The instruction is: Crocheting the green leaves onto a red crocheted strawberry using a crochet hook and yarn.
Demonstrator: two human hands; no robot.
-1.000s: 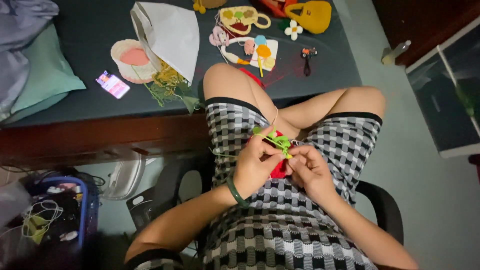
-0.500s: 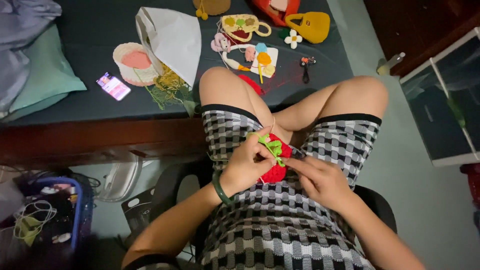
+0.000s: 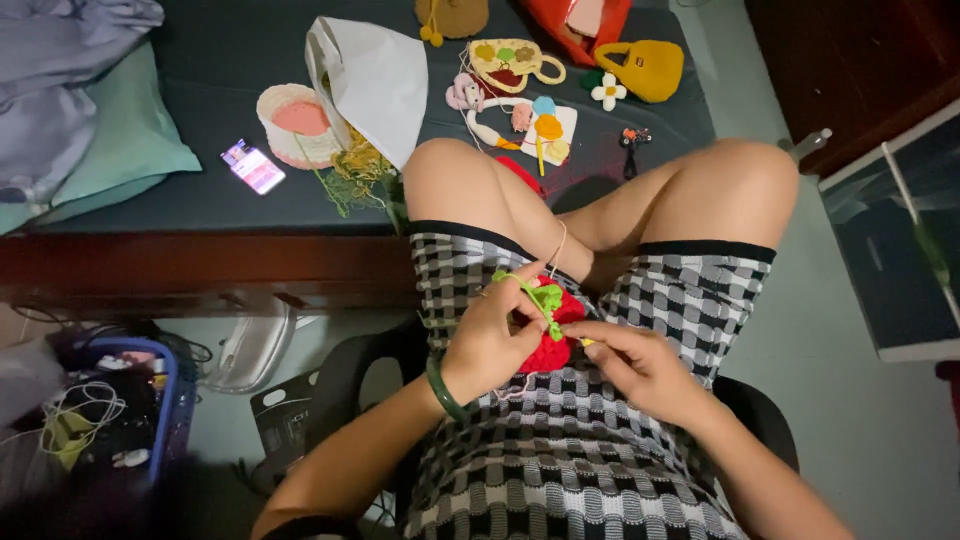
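Working left to right, we log: basket [image 3: 172, 395] of cables, near left on the floor; phone [image 3: 252, 166] on the far mattress [image 3: 190, 190]; our left hand [image 3: 492, 335] pinching the crochet piece [image 3: 548, 325], red with green, over our lap; our right hand [image 3: 640, 365], fingers curled on its right edge; yellow pouch [image 3: 650, 68], far right.

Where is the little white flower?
In the head view the white crocheted flower lies at the top, right of centre, on the dark surface, just left of the yellow crocheted bag and above the person's knees.
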